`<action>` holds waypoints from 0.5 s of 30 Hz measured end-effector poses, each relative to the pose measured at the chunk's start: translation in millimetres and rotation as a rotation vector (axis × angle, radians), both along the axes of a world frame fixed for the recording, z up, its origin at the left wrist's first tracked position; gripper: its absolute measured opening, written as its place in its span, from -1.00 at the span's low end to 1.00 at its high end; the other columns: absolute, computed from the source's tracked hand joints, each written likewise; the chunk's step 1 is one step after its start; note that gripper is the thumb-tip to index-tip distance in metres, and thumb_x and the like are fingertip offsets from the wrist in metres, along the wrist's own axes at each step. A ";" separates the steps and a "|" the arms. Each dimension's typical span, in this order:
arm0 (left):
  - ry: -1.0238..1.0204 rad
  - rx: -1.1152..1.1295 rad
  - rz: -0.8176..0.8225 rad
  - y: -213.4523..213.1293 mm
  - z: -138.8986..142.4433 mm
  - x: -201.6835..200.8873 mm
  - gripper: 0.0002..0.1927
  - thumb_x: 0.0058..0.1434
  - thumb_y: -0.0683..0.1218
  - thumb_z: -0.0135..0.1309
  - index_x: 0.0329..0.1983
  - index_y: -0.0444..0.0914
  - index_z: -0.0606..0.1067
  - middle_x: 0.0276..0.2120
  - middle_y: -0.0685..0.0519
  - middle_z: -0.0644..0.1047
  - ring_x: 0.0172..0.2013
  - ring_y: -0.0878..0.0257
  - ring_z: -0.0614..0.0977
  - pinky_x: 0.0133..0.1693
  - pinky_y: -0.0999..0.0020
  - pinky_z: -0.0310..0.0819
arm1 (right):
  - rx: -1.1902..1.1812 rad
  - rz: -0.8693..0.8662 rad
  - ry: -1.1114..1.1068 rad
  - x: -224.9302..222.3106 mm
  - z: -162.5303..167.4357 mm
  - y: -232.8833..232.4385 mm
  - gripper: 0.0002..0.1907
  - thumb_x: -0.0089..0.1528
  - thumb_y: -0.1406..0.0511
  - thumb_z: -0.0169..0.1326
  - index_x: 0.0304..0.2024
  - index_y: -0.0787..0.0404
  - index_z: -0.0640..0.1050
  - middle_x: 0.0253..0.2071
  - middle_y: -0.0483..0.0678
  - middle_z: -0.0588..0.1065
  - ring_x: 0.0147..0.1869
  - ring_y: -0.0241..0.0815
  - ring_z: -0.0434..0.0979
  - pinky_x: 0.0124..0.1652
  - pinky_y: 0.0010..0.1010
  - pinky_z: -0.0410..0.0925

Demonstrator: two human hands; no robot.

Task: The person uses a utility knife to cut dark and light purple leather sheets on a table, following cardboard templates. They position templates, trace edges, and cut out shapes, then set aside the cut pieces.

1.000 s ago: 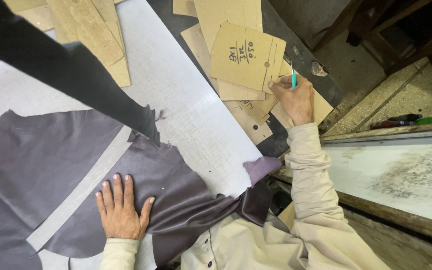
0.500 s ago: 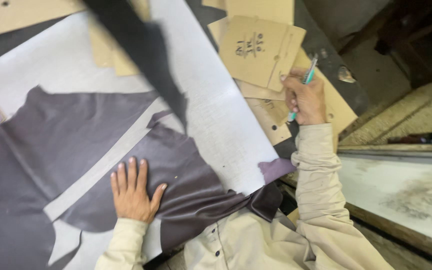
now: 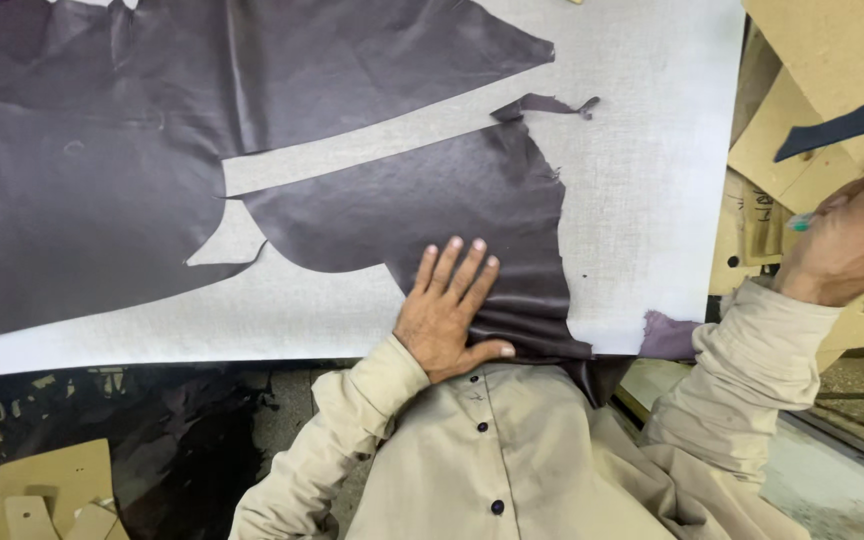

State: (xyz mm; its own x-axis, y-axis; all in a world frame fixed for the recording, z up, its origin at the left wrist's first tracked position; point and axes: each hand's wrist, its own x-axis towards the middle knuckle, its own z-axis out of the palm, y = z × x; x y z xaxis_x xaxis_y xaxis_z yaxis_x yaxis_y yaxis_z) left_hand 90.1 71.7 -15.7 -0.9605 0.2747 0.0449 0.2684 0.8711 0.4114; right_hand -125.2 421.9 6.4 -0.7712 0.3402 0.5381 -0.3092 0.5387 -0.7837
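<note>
Beside cardboard templates (image 3: pixel 812 60), left hand (image 3: pixel 449 310) flat on dark leather (image 3: pixel 402 200).

The counter (image 3: pixel 642 150) offers open pale board in a slanting strip between the large dark leather hide (image 3: pixel 102 150) and the smaller leather piece (image 3: pixel 432 200), and a wider bare band along the right side up to the board's edge. A thin bare margin runs along the near edge below the hide. The left hand (image 3: pixel 447 315) lies flat on the smaller piece, blocking the near middle. At the right edge, stacked cardboard patterns (image 3: pixel 812 60) crowd the way, with a dark strip (image 3: pixel 842 125) across them and the right hand (image 3: pixel 852 240), closed on a small teal pen (image 3: pixel 800 222), filling that corner.
</note>
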 end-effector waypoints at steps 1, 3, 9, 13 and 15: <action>-0.023 0.017 -0.031 2.9 1.4 7.8 0.10 0.19 0.57 -0.13 0.50 -0.32 0.16 0.50 -0.21 0.11 0.50 -0.21 0.02 0.46 -0.18 -0.24 | -0.287 0.077 -0.098 3.5 1.3 -7.0 -0.58 0.58 0.35 -0.07 -0.44 0.17 0.37 -0.57 -0.17 0.33 -0.58 -0.35 0.20 -0.51 -0.48 0.12; -0.015 0.028 -0.066 4.5 2.5 17.9 0.09 0.20 0.57 -0.12 0.49 -0.32 0.20 0.49 -0.18 0.14 0.50 -0.17 0.04 0.47 -0.16 -0.21 | -0.512 0.238 -0.063 8.0 6.6 -24.0 -0.63 0.53 0.42 0.05 -0.41 0.20 0.35 -0.57 -0.15 0.30 -0.65 -0.33 0.15 -0.60 -0.46 0.11; -0.061 0.097 -0.101 -3.6 0.8 30.8 -0.08 0.29 0.46 -0.13 0.41 -0.34 0.30 0.44 -0.16 0.24 0.48 -0.08 0.14 0.47 -0.08 -0.14 | -0.032 0.333 -0.149 17.1 -7.9 -64.8 -0.88 0.36 0.51 0.08 -0.05 0.33 0.51 -0.15 0.00 0.57 -0.17 -0.25 0.52 -0.18 -0.48 0.39; -0.032 0.231 -0.083 -11.0 7.7 33.7 -0.26 0.37 0.28 -0.01 0.36 -0.37 0.35 0.36 -0.19 0.36 0.42 -0.08 0.29 0.45 -0.02 -0.01 | 0.145 0.118 -0.162 21.9 -24.4 -35.7 -0.90 0.44 0.47 0.19 -0.11 0.44 0.54 -0.18 0.10 0.59 -0.08 -0.16 0.55 0.02 -0.36 0.45; 0.018 0.304 -0.070 -11.8 14.0 30.5 -0.34 0.31 0.14 0.12 0.29 -0.40 0.39 0.27 -0.23 0.44 0.33 -0.12 0.39 0.38 -0.03 0.11 | -0.057 0.045 -0.193 20.0 -26.6 -13.5 -0.76 0.32 0.43 0.20 0.03 0.42 0.56 -0.08 0.09 0.58 -0.01 -0.14 0.59 0.00 -0.34 0.50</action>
State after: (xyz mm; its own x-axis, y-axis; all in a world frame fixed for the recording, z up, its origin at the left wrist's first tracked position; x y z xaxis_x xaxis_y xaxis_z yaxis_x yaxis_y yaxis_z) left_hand 120.6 59.9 -1.8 -0.9379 0.3116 0.1526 0.3334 0.6877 0.6449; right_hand -105.2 408.4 -20.2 -0.8731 0.3291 0.3597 -0.1731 0.4806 -0.8597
